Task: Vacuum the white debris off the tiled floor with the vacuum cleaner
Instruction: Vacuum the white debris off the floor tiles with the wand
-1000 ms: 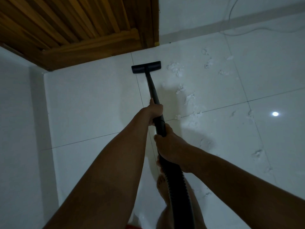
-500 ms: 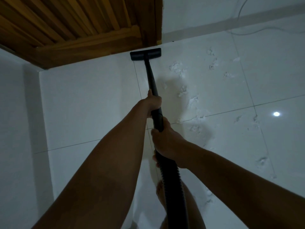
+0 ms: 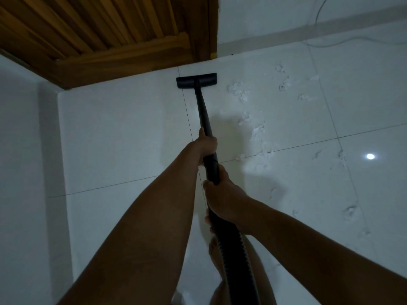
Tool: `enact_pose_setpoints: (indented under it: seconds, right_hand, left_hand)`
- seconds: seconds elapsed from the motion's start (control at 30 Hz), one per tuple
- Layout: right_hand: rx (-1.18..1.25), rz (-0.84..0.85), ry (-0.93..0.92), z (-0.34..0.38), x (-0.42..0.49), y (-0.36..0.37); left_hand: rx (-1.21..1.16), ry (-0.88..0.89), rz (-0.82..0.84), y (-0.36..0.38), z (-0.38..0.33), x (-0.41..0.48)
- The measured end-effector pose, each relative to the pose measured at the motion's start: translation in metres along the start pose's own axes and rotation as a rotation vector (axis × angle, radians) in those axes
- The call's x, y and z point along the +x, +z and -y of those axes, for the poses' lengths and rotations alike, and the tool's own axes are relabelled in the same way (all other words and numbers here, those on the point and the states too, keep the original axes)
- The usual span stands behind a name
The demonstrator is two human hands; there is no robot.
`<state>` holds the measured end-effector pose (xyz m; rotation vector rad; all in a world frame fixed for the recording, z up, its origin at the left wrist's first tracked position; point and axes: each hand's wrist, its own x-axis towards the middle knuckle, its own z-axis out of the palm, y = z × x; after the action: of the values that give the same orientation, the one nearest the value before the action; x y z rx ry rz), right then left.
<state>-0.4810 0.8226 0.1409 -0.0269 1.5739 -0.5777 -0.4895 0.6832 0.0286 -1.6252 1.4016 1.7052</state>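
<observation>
A black vacuum wand (image 3: 203,111) runs away from me to a flat black floor head (image 3: 196,80), which lies on the white tiled floor (image 3: 123,133) just short of the door. My left hand (image 3: 206,143) grips the wand higher up. Just behind it my right hand (image 3: 222,199) grips the wand where the ribbed hose (image 3: 235,256) begins. White debris (image 3: 240,91) lies in clumps to the right of the head, and more clumps (image 3: 263,148) trail back along the tile joint. Smaller bits (image 3: 350,211) sit at the right.
A slatted wooden door (image 3: 105,34) closes off the far left. A white wall (image 3: 24,172) stands along the left side. A thin pale cable (image 3: 343,41) lies on the floor at the far right by the skirting. My bare foot (image 3: 214,254) shows under the hose.
The floor head went forward to the door, then came back a little towards me. Both hands kept their grip on the wand.
</observation>
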Motion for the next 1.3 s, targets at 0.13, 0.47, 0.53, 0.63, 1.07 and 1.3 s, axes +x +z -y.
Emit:
enact_pose_setpoints:
  seconds: [0.13,0.47,0.53,0.63,1.07,1.3]
  right_hand:
    - [-0.028,0.000,-0.010,-0.036,-0.014,0.011]
    - [-0.055,0.031,-0.045,-0.129,-0.047,0.027]
    - [-0.027,0.044,-0.038,-0.146,-0.052,0.030]
    - [-0.006,0.059,-0.038,-0.173,-0.059,0.032]
    - [0.008,0.087,-0.043,-0.324,-0.118,0.031]
    - [-0.057,0.089,-0.054,-0.424,-0.160,0.048]
  left_hand:
    - [0.010,-0.002,-0.008,0.015,0.034,-0.022]
    - [-0.005,-0.019,-0.018,0.059,0.118,-0.060]
    - [-0.006,-0.013,-0.020,0.069,0.131,-0.067]
    - [-0.009,-0.007,-0.031,0.083,0.153,-0.079]
    - [-0.014,-0.021,-0.045,0.180,0.263,-0.146]
    - [-0.021,-0.016,-0.030,0.233,0.350,-0.188]
